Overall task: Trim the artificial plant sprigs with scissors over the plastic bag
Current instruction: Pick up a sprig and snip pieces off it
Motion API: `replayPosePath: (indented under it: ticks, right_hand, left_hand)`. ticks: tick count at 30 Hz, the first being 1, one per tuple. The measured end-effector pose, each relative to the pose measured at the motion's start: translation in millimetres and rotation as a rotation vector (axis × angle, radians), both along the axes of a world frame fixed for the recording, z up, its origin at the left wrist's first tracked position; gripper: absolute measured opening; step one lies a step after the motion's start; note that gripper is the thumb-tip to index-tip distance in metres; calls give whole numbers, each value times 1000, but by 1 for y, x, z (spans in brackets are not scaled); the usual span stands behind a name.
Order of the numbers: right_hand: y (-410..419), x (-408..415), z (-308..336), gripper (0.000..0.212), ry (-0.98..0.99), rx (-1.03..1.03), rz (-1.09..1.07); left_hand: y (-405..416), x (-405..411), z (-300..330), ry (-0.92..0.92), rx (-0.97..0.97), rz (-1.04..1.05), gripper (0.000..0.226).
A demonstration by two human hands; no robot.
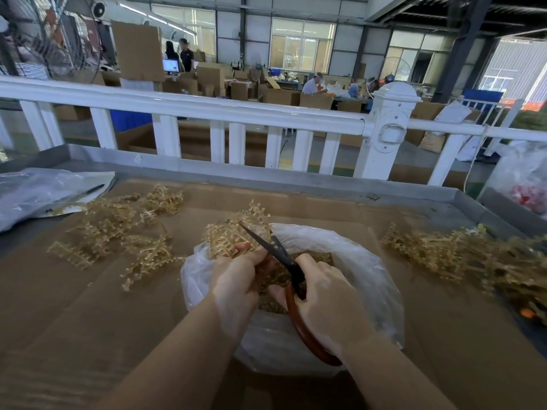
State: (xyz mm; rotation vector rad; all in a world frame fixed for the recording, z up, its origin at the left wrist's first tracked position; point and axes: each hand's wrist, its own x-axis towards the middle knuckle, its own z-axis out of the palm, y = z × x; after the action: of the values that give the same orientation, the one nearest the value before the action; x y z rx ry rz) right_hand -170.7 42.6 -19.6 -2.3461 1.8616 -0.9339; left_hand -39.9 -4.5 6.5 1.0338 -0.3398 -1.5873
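Head view. Sprig [233, 235]: tan plastic, knobbly branching stem, gripped in left hand [236, 279] above the bag's far rim. Scissors [284, 255]: dark blades parted at the sprig, red-brown looped handle, right hand [322, 297] curled round it. Plastic bag [373, 279]: translucent, crinkled, mouth rolled open, tan trimmings inside. Loose sprigs [118, 232]: left heap. Further sprigs [461, 253]: right heap. Tabletop [88, 306]: brown cardboard sheet, flat.

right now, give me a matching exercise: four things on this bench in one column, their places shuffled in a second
Things:
1 scissors
2 plastic bag
3 held sprig
4 pen

Places:
A on the grey sheet, far left
B in the right hand
C in the left hand
D on the cardboard, under both hands

Pairs: 1-B, 2-D, 3-C, 4-A
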Motion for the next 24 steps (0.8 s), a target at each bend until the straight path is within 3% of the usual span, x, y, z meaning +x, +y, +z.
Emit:
replayPosePath:
  ticks: [7,13,24]
  right_hand:
    - [0,0,0,36,-3,40,20]
    - [1,2,4,33,7,42,11]
    - [1,3,3,34,29,13,-3]
  left_hand:
    - [-3,-1,-7,33,28,-5,41]
    - [-1,-5,-6,73,46,-60,4]
    - [7,-9,6,226,101,-117,6]
